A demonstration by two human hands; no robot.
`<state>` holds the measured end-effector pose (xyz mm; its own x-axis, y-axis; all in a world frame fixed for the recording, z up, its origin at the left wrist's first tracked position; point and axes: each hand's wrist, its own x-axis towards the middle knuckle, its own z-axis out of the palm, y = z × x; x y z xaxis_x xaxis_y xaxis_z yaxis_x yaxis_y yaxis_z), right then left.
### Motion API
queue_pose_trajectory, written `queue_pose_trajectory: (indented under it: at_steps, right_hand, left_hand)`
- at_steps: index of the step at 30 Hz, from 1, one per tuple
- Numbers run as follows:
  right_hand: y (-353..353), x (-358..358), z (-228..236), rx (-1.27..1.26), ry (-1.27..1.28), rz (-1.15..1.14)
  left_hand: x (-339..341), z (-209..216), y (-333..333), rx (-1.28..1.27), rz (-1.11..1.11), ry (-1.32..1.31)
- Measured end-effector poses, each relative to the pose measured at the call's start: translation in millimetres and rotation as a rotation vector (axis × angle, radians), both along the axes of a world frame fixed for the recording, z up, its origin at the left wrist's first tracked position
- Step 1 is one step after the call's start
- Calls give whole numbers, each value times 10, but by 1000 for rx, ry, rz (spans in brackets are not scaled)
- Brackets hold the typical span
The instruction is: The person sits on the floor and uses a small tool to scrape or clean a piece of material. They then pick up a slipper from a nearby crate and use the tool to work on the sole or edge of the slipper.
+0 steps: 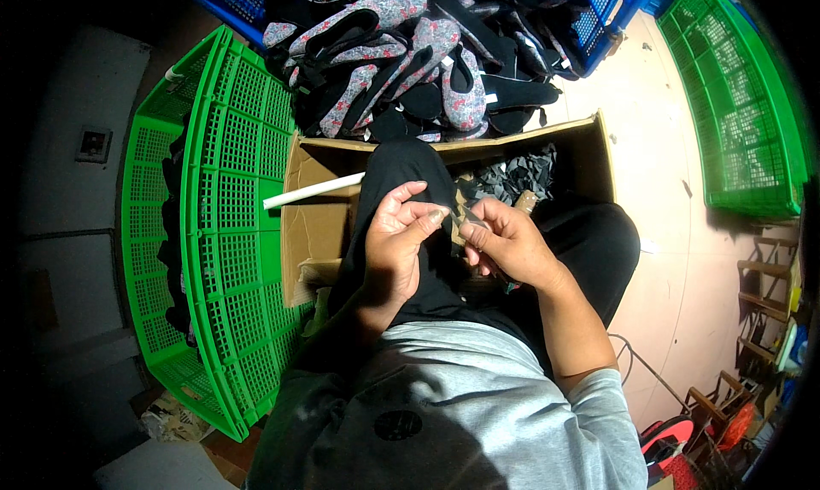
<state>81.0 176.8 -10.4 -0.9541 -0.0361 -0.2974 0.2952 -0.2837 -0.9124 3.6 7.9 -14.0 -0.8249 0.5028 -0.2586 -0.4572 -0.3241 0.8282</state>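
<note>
My left hand (399, 241) is over my lap, thumb and forefinger pinched together and the other fingers loosely bent. Whatever lies between those fingertips is too small to make out. Just to its right, my right hand (510, 244) is closed, with its thumb pressed on a small dark scrap-like piece (464, 214). The fingertips of both hands are a short gap apart. Under the right palm a little dark and reddish shape shows, mostly hidden. Behind the hands, a cardboard box (318, 227) holds a heap of dark grey scraps (515, 176).
Beyond the box lies a pile of black, floral-patterned slip-on shoes (461, 84), partly in blue crates (231, 8). Green crates stand at left (243, 234) and far right (726, 106). A white tube (312, 191) crosses the box's left side. Wooden racks (764, 281) stand at right.
</note>
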Motion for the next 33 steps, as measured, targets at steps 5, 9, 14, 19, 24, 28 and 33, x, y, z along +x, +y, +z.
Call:
queue_pose_trajectory:
  at_steps: [5,9,14,19,24,28,33]
  right_hand:
    - [6,-1,4,13,-7,-1]
    - [-1,-3,1,5,-13,-8]
    - [3,-3,-7,-9,-18,-12]
    - [-13,1,-10,-26,-1,-36]
    - [-42,2,-35,-46,-6,-74]
    - [-57,4,-40,-73,17,-111]
    - [-57,6,-44,-93,16,-110]
  left_hand:
    - [10,26,7,-16,-3,15]
    - [22,11,11,-24,3,33]
    - [41,-2,17,-26,13,46]
    - [59,-14,37,6,37,-27]
    - [63,-56,46,71,63,-138]
    - [79,-58,65,127,73,-177]
    - [87,-87,67,149,70,-165]
